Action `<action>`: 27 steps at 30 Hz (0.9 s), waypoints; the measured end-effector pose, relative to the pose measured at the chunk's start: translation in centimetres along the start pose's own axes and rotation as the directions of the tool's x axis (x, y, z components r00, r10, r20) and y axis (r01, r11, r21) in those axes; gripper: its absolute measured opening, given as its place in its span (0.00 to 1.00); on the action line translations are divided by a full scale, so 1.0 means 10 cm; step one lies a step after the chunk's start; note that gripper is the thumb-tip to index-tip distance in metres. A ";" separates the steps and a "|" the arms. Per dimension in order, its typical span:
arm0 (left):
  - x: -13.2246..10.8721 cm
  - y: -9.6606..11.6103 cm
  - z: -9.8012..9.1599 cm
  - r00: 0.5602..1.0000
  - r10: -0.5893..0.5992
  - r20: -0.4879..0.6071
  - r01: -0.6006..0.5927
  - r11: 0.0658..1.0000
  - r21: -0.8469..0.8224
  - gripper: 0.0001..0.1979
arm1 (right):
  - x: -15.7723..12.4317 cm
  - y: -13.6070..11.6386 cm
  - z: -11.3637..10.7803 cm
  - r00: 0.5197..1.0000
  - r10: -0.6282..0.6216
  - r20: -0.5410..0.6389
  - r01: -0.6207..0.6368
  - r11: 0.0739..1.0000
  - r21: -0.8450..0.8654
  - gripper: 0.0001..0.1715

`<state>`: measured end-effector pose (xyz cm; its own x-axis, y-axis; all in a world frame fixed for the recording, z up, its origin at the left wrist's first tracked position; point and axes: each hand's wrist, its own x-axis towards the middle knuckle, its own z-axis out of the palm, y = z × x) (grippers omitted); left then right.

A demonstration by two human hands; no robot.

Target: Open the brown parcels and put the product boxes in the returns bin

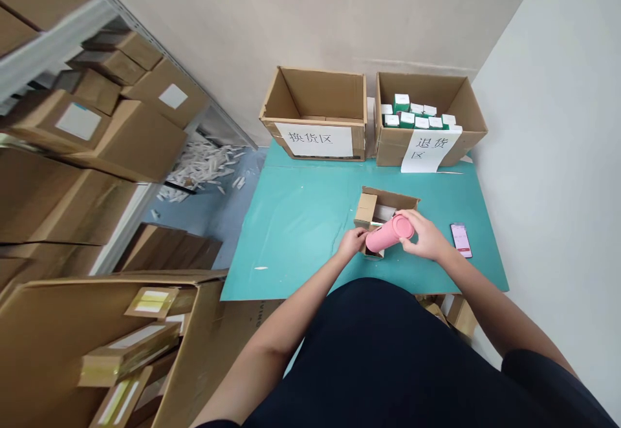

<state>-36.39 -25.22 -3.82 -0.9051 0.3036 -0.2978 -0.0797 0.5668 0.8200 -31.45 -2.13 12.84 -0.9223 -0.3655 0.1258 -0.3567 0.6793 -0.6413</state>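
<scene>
Teal worktop (pixel 291 234) against wall; two open brown cardboard boxes (pixel 315 101) along far edge, right one (pixel 422 88) holding green-and-white cartons (pixel 407 114). Small open cardboard carton (pixel 388 198) mid-worktop. Pink cylindrical tumbler (pixel 391 234) tilted over carton, gripped by both hands: left hand (pixel 352 242) curled round lower end, right hand (pixel 422 234) wrapped round domed end. Smartphone (pixel 461 240) just beyond right hand; open worktop left of carton.

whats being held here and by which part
A pink cylindrical bottle: the right hand grips its capped end, and the left hand holds its other end.
</scene>
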 end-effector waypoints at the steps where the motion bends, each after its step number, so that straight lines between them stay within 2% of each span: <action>1: -0.01 0.00 0.00 1.000 -0.002 -0.003 0.002 1.000 -0.003 0.11 | 0.00 -0.02 -0.07 0.999 -0.005 -0.032 0.005 1.000 0.012 0.36; 5: -0.05 -0.02 0.00 1.000 0.024 -0.002 -0.024 1.000 0.001 0.13 | -0.02 -0.06 -0.27 0.989 -0.031 -0.143 0.039 0.998 0.053 0.34; 9: -0.15 -0.05 0.00 0.998 0.066 0.026 -0.065 0.998 -0.015 0.17 | -0.06 -0.08 -0.35 0.972 -0.062 -0.228 0.087 0.991 0.100 0.32; 15: -0.37 -0.09 -0.09 0.983 0.175 0.056 -0.179 0.982 0.062 0.25 | -0.13 -0.08 -0.42 0.970 -0.066 -0.233 0.105 0.981 0.160 0.30; 17: -0.44 -0.06 -0.16 0.981 0.193 0.004 -0.193 0.979 0.063 0.24 | -0.14 -0.09 -0.45 0.971 -0.061 -0.230 0.103 0.979 0.175 0.30; 19: -0.50 0.04 -0.25 0.973 0.208 -0.101 -0.208 0.978 0.009 0.23 | -0.15 -0.12 -0.49 0.972 -0.062 -0.226 0.107 0.975 0.194 0.31; 21: -0.54 0.22 -0.34 0.962 0.206 -0.177 -0.231 0.964 -0.133 0.24 | -0.15 -0.16 -0.53 0.975 -0.057 -0.217 0.106 0.969 0.223 0.31; 22: -0.57 0.33 -0.39 0.966 0.199 -0.168 -0.236 0.941 -0.243 0.26 | -0.14 -0.18 -0.55 0.977 -0.051 -0.208 0.102 0.964 0.244 0.32; 23: -0.59 0.46 -0.44 0.976 0.196 -0.099 -0.219 0.902 -0.372 0.29 | -0.13 -0.21 -0.57 0.979 -0.045 -0.198 0.099 0.957 0.271 0.32; 25: -0.63 0.70 -0.52 0.965 0.220 0.142 -0.089 0.784 -0.614 0.35 | -0.10 -0.25 -0.61 0.984 -0.037 -0.176 0.096 0.936 0.339 0.34; 27: -0.68 0.90 -0.58 0.873 0.292 0.390 0.102 0.673 -0.733 0.39 | -0.06 -0.28 -0.64 0.986 -0.034 -0.163 0.098 0.910 0.403 0.36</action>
<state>-33.35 -26.66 8.42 -0.6507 0.7294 -0.2109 -0.4519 -0.1488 0.8796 -30.84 0.29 19.40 -0.9216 -0.2799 0.2690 -0.3548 0.3261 -0.8762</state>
